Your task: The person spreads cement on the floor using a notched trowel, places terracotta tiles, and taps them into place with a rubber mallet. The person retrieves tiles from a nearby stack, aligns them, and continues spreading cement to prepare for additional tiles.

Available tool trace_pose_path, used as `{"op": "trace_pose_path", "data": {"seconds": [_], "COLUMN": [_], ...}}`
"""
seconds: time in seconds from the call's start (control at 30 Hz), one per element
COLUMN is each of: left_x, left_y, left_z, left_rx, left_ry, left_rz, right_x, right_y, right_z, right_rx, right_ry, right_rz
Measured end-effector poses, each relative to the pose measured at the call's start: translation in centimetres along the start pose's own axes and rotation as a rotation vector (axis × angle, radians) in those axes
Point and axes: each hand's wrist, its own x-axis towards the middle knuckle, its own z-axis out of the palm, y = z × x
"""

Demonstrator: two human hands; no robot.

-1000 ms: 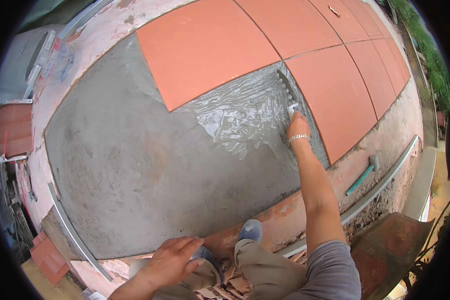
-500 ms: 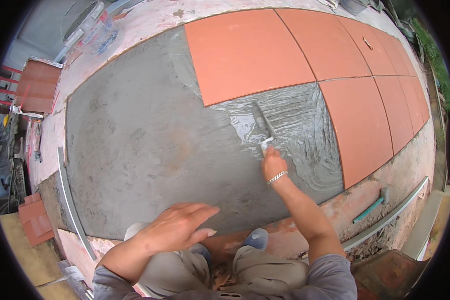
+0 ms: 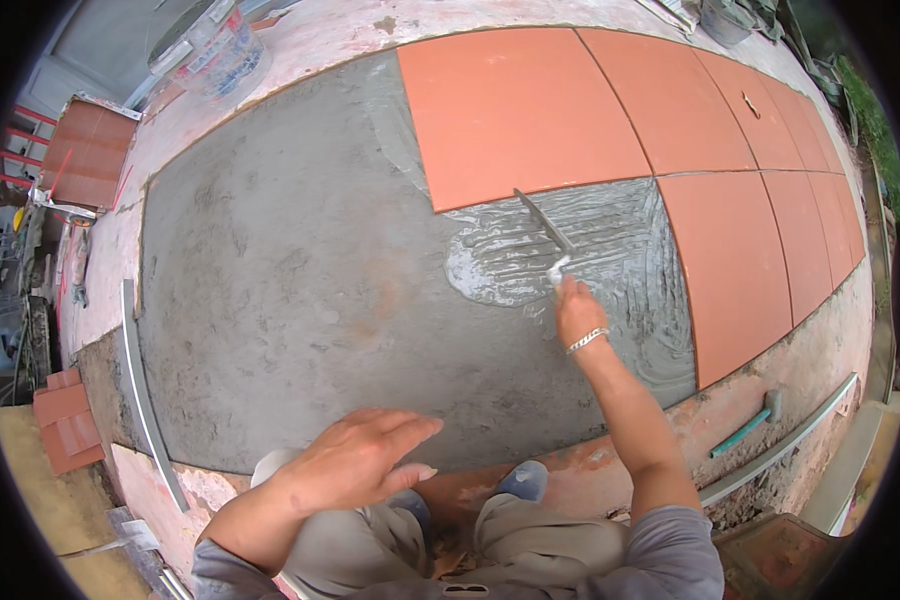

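Grey mortar bed [image 3: 270,260] beside orange tiles [image 3: 540,110], right hand [image 3: 580,315] around trowel [image 3: 547,223], left hand [image 3: 365,455] uncurled

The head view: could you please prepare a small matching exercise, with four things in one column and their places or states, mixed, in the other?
Things:
1. trowel
2. left hand
3. turquoise-handled mallet
4. bucket with blue and red markings

Places or states:
A. at the picture's upper left
B. gripped in the right hand
C. lying at the picture's lower right
D. holding nothing

Pairs: 1-B, 2-D, 3-C, 4-A
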Motion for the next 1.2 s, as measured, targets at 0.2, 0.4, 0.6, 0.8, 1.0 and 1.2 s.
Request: {"op": "trace_pose_path", "data": {"seconds": [0.2, 0.4, 0.6, 0.8, 1.0, 1.2], "left_x": [0.0, 1.1, 1.6, 1.8, 3.2, 4.0], "left_y": [0.1, 0.0, 0.1, 0.7, 1.0, 0.6], "left_z": [0.2, 0.3, 0.0, 0.0, 0.1, 0.5], "left_rx": [-0.003, -0.001, -0.003, -0.001, 0.026, 0.038], "left_ry": [-0.006, -0.033, -0.026, -0.064, -0.086, -0.093], "left_rz": [0.018, 0.018, 0.022, -0.020, -0.026, -0.025], "right_x": [1.8, 0.7, -6.1, -5.3, -3.7, -12.4], "right_y": [1.8, 0.7, 4.2, 12.4, 14.8, 11.8], "right_z": [0.8, 0.9, -0.4, -2.5, -2.3, -0.5], "right_rx": [-0.012, -0.140, -0.093, -0.056, -0.086, -0.161], "right_ry": [-0.013, -0.140, -0.290, -0.052, -0.045, -0.186], "right_rz": [-0.118, -0.324, -0.457, -0.143, -0.088, -0.292]}}
